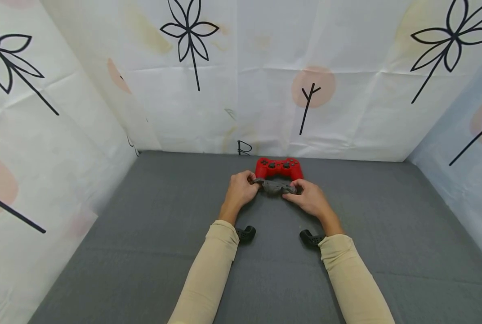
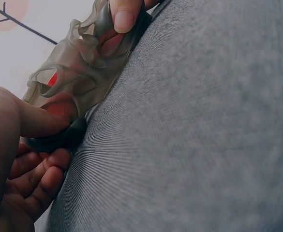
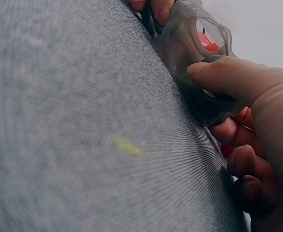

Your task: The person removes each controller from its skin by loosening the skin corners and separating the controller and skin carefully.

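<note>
A smoky, see-through rubbery game controller skin point(image 1: 274, 186) is stretched sideways between both hands, low over the grey cloth. My left hand point(image 1: 241, 190) pinches one end, its thumb on the inside of the skin and its fingers beneath in the left wrist view. At the other end, my right hand point(image 1: 310, 198) pinches the skin between thumb and curled fingers. Cut-out holes show in the soft skin point(image 2: 85, 63), which looks crumpled. Just beyond it lies a red game controller point(image 1: 278, 167), sticks upward; its grips are partly hidden behind the hands and skin.
Grey cloth point(image 1: 164, 225) covers the table. A white printed sheet point(image 1: 265, 103) rises along the back edge, with more sheets at left and right. Black wrist-worn devices point(image 1: 246, 234) stick out from both wrists just above the cloth.
</note>
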`<state>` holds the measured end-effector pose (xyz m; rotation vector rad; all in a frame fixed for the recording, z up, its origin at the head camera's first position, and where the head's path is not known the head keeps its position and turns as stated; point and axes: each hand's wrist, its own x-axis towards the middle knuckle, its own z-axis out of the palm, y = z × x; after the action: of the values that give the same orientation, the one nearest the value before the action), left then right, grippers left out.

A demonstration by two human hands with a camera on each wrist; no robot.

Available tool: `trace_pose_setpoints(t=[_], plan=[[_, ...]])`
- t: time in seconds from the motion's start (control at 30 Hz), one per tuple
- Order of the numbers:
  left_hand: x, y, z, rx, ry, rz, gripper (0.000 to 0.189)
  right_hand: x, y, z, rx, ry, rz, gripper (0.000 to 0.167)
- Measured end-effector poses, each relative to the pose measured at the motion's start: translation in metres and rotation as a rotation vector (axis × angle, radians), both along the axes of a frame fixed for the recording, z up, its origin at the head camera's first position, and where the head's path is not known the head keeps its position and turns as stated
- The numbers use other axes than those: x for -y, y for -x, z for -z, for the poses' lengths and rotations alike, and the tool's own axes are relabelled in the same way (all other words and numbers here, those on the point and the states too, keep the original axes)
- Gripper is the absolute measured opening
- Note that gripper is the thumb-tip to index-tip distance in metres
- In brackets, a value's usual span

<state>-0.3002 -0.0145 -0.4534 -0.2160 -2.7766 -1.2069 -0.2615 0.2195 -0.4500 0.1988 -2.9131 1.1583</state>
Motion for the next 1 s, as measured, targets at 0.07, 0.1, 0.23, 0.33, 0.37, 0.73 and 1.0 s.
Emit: trace_pose_setpoints(t=[0.07,0.1,0.23,0.33,0.37,0.73,1.0], plan=[[0.0,0.0,0.0,0.005,-0.004,0.001,0.008,0.0,0.0,-0.001,0.001,0.001,-0.001,0.038],[0.001,0.0,0.0,0.008,-0.004,0.0,0.008,0.001,0.0,-0.001,0.002,0.0,-0.003,0.038],[0.002,0.001,-0.002,0.013,-0.014,0.016,0.01,0.001,0.002,-0.001,0.006,-0.004,-0.006,0.04],[0.005,0.001,-0.003,0.009,-0.029,0.048,0.013,0.001,0.004,-0.002,0.019,0.0,-0.011,0.042],[0.005,0.001,-0.004,0.01,-0.037,0.061,0.014,0.001,0.004,-0.003,0.024,0.007,-0.016,0.043],[-0.001,-0.005,-0.024,0.115,-0.27,0.257,0.04,-0.002,-0.003,-0.027,0.037,0.24,-0.014,0.054],[0.003,-0.008,-0.042,0.134,-0.548,0.319,0.037,-0.002,-0.005,-0.044,0.077,0.557,-0.067,0.056]])
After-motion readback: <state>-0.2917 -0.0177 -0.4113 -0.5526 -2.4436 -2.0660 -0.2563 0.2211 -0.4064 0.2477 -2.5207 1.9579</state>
